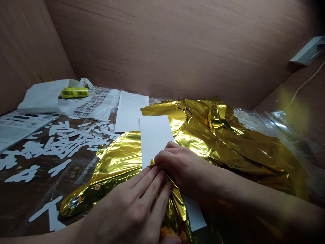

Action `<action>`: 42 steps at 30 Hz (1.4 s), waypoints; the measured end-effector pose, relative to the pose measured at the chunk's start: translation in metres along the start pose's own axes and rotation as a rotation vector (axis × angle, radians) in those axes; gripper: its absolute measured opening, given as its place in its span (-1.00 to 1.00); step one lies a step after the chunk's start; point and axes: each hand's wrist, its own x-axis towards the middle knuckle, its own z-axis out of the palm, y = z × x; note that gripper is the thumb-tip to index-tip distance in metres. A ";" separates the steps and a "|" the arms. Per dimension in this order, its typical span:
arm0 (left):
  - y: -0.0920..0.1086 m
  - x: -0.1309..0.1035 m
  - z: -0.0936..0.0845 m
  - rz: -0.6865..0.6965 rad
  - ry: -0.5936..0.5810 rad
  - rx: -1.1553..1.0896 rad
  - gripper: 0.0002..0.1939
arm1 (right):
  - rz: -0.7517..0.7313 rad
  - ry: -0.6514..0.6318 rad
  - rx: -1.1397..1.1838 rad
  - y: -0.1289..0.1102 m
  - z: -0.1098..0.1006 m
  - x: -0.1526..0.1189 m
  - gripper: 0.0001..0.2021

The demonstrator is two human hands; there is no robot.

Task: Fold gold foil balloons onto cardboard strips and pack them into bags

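A flat gold foil balloon point(119, 152) lies beneath both of my hands, its rounded end at left bearing small printed marks. A white card strip point(154, 135) lies on the foil and passes under my hands; its lower end shows below my right wrist. My left hand point(137, 200) rests over gathered foil with its fingers stretched out and pressing down. My right hand point(181, 162) has curled fingers closed on a fold of the foil, right at my left fingertips. What lies under the fingers is hidden.
Several white paper cutouts point(63, 139) are scattered at left. Behind them lie a printed label sheet point(93, 101), a yellow packet point(74, 92), a white bag point(43, 96) and a white sheet point(130, 110). Clear plastic point(254, 118) sits at right. Wooden panels point(162, 47) enclose the surface.
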 end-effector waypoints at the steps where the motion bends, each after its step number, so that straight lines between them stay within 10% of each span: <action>1: 0.000 0.001 -0.001 -0.006 -0.016 -0.007 -0.41 | -0.043 -0.024 -0.048 -0.001 -0.001 0.001 -0.82; 16: -0.003 -0.005 0.024 -0.035 0.001 -0.010 -0.37 | 0.159 0.207 0.043 0.004 0.014 -0.001 -0.83; 33: -0.002 -0.007 0.008 0.010 -0.082 0.096 -0.44 | -0.060 -0.067 0.115 0.009 -0.010 0.011 -0.75; 42: -0.001 -0.007 0.012 0.010 -0.097 0.128 -0.51 | 0.646 0.247 0.273 0.030 -0.014 0.007 -0.51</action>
